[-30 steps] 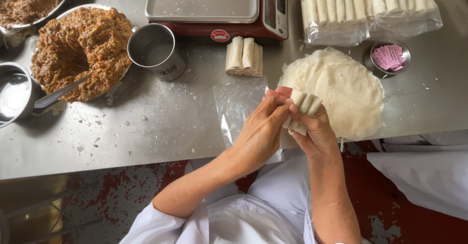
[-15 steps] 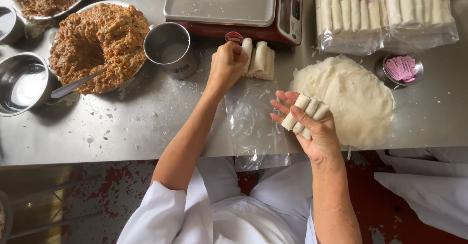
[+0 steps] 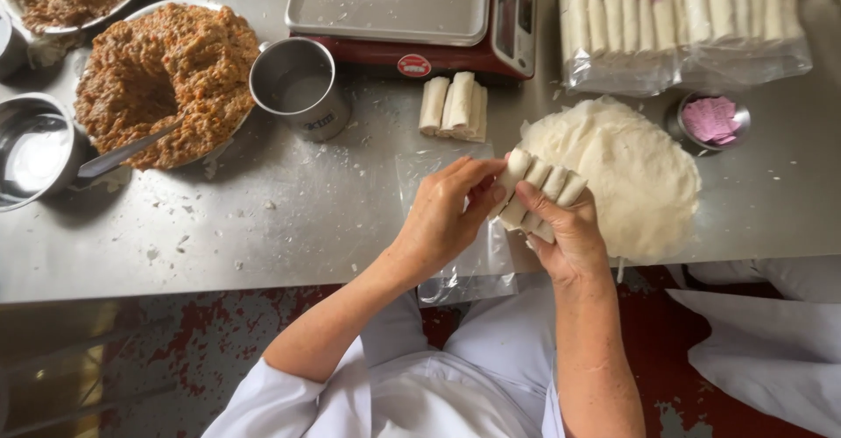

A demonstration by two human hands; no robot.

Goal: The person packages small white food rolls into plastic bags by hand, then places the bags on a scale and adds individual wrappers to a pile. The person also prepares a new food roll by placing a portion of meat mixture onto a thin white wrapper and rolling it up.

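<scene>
Your right hand (image 3: 569, 232) grips row of rolls (image 3: 536, 194) above counter (image 3: 289, 219) near edge, over bag (image 3: 464, 254). Your left hand (image 3: 447, 210) fingers pinch leftmost roll. Loose grip likely lets rolls slip, fall off counter.

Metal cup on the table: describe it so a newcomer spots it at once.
Start at the red weighing scale at the steel table's far edge. Just left of its front corner stands the metal cup, upright, with a handle, beside the big plate of brown filling. Unlike the shallow steel bowl further left, it is tall, straight-walled, and nearly empty.
</scene>
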